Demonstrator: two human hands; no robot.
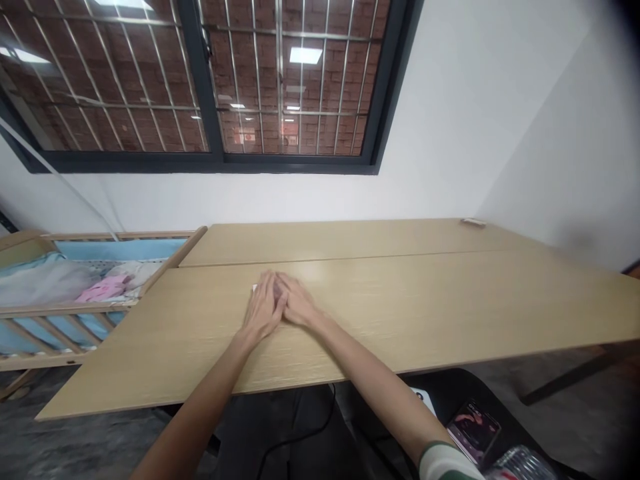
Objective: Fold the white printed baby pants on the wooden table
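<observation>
Leftmost, a pale wooden crib with light-blue padding (60, 310) stands against the left edge of the light wood-grain tabletop (425, 300); anything pushed hard that way might drop into it. Next, a small white flat-looking item (255, 287) shows as a sliver beside the left hand, nearer the tabletop's left edge than its right and just short of the long seam. It is mostly covered, so a careless press could crease it or send it skidding. The left hand (262, 305) lies over it, fingers together; the right hand (297, 301) leans in against the left — whether either grips anything, I cannot tell. If the two pushed unevenly, whatever lies beneath could twist. Further right, below the front edge, a dark-screened phone (475, 430) rests on a black seat (467, 387) near the right forearm — a backward elbow might knock it off.
</observation>
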